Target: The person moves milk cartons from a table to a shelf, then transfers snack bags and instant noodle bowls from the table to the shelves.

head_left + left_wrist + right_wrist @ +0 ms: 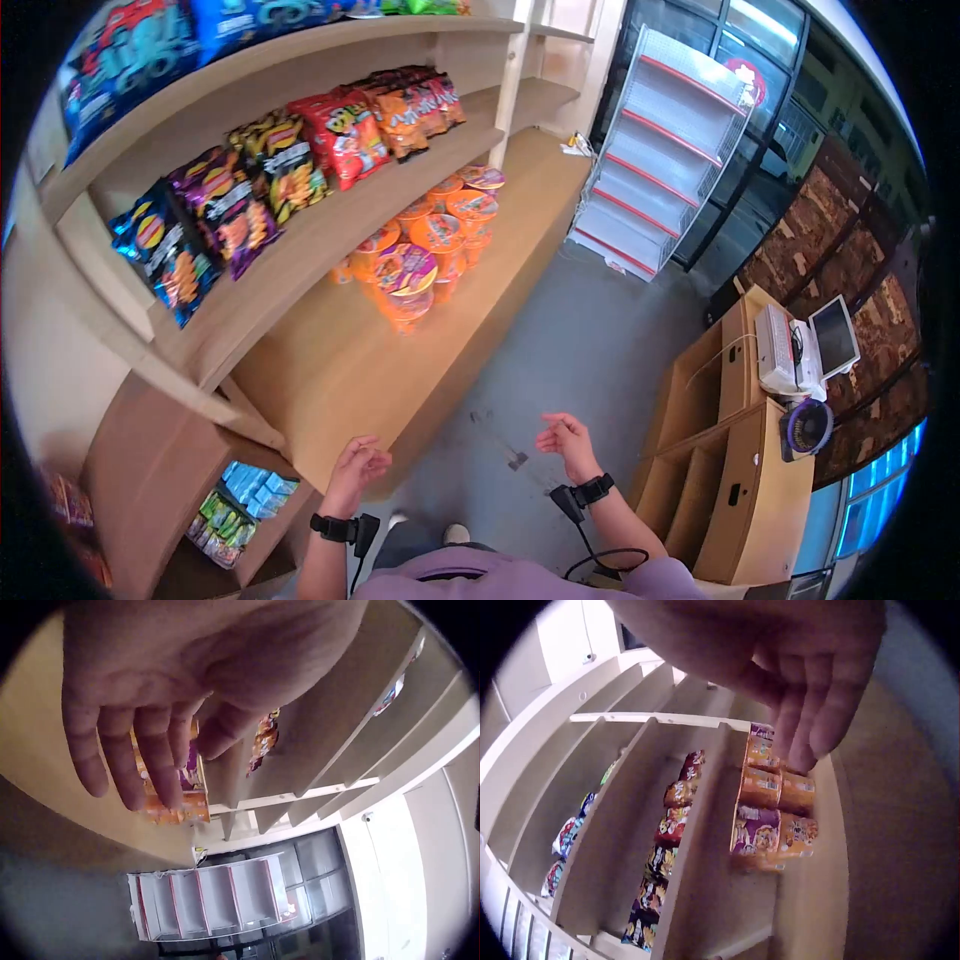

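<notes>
Both hands are raised over the floor in front of the wooden shelf unit, holding nothing. The left hand [360, 466] hangs near the lowest shelf's front edge, its fingers loosely bent; in the left wrist view that hand [172, 682] has its fingers apart. To the right, the right hand [568, 444] is also loosely bent and touches nothing. Orange noodle cups [437, 233] with some purple ones stand stacked on the lowest shelf [330, 385], beyond the hands. In the right wrist view the right hand [802, 667] partly covers the cups [759, 787] behind it.
Snack bags [345, 135] line the middle shelf, with more above. Small packets [222, 527] sit in a compartment at lower left. A white rack [655, 150] stands at the back. Wooden cabinets [735, 480] at right carry a laptop [833, 335] and a black round device [806, 427].
</notes>
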`<state>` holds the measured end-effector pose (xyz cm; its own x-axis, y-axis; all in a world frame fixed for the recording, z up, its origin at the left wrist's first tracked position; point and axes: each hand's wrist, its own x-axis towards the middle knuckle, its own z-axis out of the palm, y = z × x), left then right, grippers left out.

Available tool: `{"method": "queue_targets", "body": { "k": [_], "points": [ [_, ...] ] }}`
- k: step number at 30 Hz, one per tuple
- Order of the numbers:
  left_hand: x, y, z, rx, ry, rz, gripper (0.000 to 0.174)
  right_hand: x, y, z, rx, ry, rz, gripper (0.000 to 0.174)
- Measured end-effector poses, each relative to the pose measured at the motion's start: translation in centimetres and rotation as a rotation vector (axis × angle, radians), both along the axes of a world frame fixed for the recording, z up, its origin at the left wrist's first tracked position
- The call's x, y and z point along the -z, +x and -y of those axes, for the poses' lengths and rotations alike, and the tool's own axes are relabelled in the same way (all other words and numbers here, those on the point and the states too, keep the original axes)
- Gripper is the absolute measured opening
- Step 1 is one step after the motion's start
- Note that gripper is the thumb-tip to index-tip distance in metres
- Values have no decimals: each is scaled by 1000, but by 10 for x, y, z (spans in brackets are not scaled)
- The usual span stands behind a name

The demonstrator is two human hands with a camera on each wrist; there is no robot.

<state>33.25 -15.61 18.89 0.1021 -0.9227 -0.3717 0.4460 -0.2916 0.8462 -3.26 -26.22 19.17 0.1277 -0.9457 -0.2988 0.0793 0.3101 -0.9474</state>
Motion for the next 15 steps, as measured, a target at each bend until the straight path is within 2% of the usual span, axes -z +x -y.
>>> {"method": "queue_targets", "body": {
  "k": [3, 5, 7, 10, 12, 15],
  "points": [
    [-5, -12, 48, 60, 19, 35, 28, 9, -5, 42, 23, 39, 16, 24],
    [9, -12, 80, 58, 40, 31, 29, 10, 1, 78, 30, 57, 15, 24],
    [28, -8, 115, 53, 55, 25, 29, 12, 5, 119, -70, 72, 23, 22],
    [60, 3, 168, -67, 39, -43, 37, 13, 4, 188, -97, 94, 11, 23],
    [80, 8, 203, -240, 104, 42, 46, 1, 1, 232, -99, 133, 29, 24],
    [92, 14, 257, -265, 139, -6, 51, 1, 3, 317, -134, 112, 72, 26]
  ]
}}
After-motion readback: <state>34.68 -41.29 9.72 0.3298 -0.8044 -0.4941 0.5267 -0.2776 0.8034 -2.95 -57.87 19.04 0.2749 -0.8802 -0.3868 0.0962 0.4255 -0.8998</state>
